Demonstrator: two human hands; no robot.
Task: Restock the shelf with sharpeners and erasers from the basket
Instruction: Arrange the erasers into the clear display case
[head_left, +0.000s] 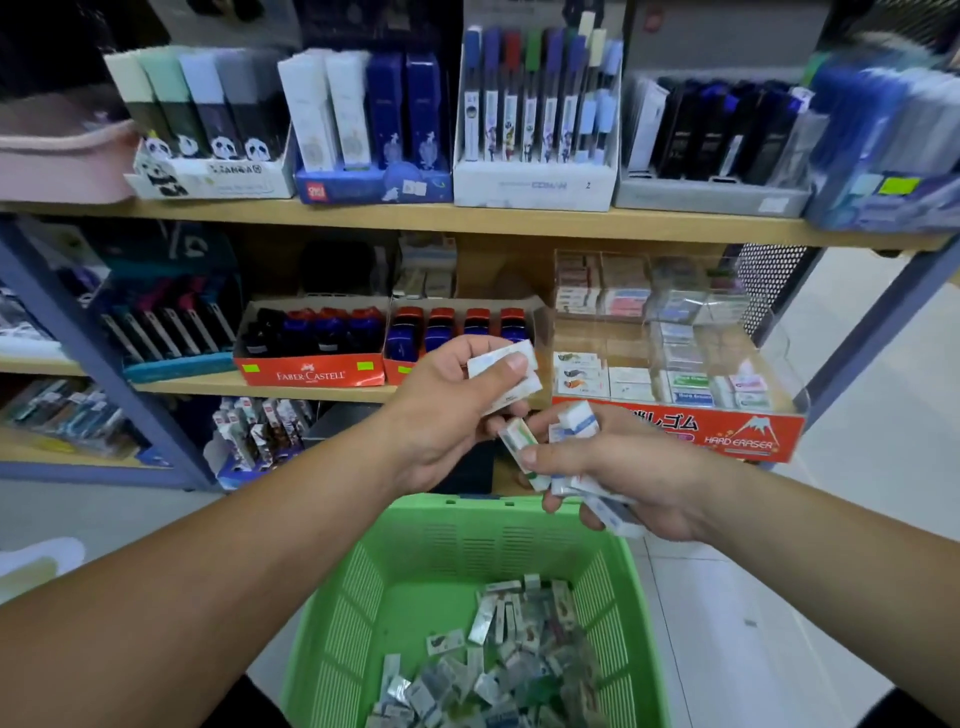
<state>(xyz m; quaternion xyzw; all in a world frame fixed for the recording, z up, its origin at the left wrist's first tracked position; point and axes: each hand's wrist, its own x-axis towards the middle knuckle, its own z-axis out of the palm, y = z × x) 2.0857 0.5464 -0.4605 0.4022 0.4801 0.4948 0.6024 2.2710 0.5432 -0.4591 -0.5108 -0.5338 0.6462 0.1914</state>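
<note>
both hands gripping erasers, green basket

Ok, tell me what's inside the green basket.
Small wrapped erasers lie heaped at the near right of the green basket; its far floor shows bare. Anything beneath the heap is covered.

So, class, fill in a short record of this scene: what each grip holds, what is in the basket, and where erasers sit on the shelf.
left grip: pinches two white erasers
right grip: holds a bunch of erasers
basket: green, wrapped erasers piled at its bottom
eraser display: red-fronted, clear compartments, right of the Faber-Castell boxes
</note>
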